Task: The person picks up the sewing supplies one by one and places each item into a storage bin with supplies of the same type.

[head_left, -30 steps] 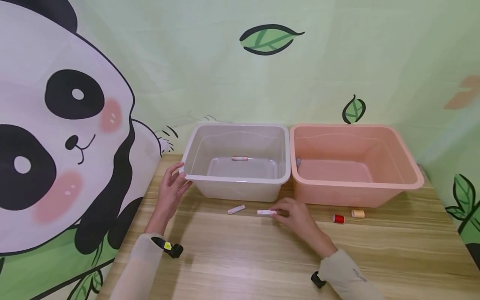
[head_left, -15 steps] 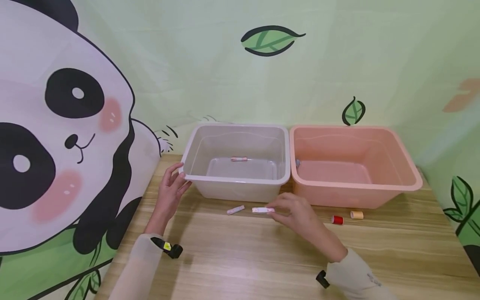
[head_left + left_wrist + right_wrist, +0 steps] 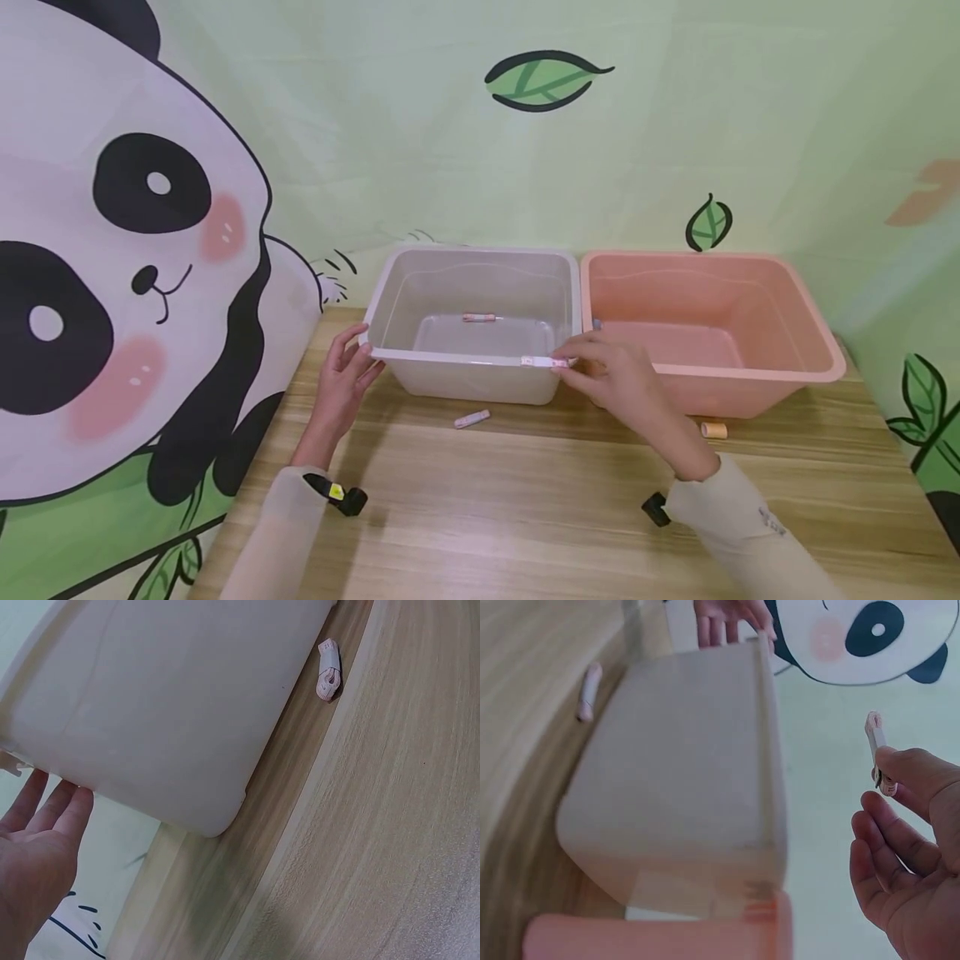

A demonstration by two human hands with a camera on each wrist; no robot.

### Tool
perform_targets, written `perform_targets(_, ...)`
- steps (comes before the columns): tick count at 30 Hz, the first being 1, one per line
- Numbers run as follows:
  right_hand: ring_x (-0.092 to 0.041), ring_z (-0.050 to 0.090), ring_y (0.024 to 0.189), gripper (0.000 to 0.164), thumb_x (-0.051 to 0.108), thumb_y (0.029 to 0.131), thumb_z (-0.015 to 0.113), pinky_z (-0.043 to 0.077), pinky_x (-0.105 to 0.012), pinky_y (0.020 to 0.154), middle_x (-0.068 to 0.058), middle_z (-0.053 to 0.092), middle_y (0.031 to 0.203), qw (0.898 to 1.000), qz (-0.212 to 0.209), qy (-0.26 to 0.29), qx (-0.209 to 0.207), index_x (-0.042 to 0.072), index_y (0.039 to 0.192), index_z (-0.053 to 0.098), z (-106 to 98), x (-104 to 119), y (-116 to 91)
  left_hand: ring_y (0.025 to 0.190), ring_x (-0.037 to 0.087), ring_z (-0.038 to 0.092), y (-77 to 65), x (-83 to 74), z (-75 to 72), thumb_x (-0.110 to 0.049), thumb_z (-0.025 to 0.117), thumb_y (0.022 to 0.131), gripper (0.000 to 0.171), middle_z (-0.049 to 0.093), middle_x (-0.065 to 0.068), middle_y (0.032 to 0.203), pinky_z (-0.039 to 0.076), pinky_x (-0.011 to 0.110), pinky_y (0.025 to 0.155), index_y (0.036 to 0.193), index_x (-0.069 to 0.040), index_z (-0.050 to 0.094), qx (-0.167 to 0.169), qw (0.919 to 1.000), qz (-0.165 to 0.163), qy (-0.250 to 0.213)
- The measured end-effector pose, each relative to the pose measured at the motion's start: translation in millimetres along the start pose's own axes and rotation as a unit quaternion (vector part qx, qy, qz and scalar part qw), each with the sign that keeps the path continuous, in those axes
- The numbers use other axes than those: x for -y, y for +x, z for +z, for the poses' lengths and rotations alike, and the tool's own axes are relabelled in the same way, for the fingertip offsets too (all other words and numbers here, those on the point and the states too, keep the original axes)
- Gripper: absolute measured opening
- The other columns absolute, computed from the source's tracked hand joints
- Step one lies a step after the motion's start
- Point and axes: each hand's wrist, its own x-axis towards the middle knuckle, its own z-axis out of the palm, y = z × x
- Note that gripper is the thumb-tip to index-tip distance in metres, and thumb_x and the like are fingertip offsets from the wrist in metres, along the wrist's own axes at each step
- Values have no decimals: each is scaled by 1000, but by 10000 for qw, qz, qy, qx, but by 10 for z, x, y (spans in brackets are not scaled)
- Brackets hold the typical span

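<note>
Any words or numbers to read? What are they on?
No text is clear enough to read.
Strip in right hand: marks too small.
Strip on table: too small.
Strip in pale box: too small.
Right sleeve mark: too blurred.
Yellow tag on left wrist strap: too small.

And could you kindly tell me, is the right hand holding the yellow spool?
No, the right hand pinches a small bundled tape, while the yellow spool lies on the table.

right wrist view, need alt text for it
Right hand pinches a small pink-and-white bundle near a pale bin that the left hand touches. A similar bundle lies on the wooden table; a pink bin shows below.
</note>
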Motion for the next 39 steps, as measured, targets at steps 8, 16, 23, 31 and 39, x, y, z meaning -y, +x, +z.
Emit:
perform_targets(8, -18, 60, 80, 18, 18, 88, 82, 51, -31, 64, -3, 74, 102, 9997, 3, -155, -173, 14, 105, 80, -231, -13, 228, 136, 40, 48, 2, -10, 0, -25, 58, 105, 47, 41, 15, 151, 46, 43, 110, 149, -16, 42, 53, 10000, -33, 14)
perform_targets(16, -22, 59, 77, 16, 17, 88, 81, 48, -32, 63, -5, 74, 99, 9997, -92, -230, -74, 11, 103, 80, -298, -84, 485, 135, 36, 49, 4, -22, -5, -25, 58, 105, 49, 40, 14, 152, 46, 42, 109, 150, -16, 39, 119, 9999, -92, 27)
perform_targets(23, -22, 63, 87, 20, 20, 91, 79, 52, -37, 74, -6, 73, 98, 9992, 272, -196, 220, 9, 108, 79, -319, -212, 687, 139, 42, 44, -6, -30, 1, -26, 58, 105, 47, 40, 14, 153, 47, 41, 108, 148, -18, 42, 157, 9999, -38, 47)
perform_targets(31, -25, 64, 98, 22, 21, 94, 76, 55, -43, 87, -9, 73, 107, 9966, 669, -127, 469, 9, 112, 78, -305, -370, 913, 140, 42, 44, 1, -17, -12, -24, 57, 105, 45, 41, 14, 152, 46, 42, 109, 148, -18, 43, 170, 9998, -29, 24)
perform_targets(39, -25, 63, 96, 23, 24, 94, 76, 56, -42, 88, -9, 74, 107, 9932, 908, -174, 710, 10, 112, 78, -264, -469, 1206, 140, 42, 43, -1, -25, -16, -24, 57, 106, 46, 41, 14, 151, 45, 42, 110, 149, -19, 42, 198, 9998, -48, 27)
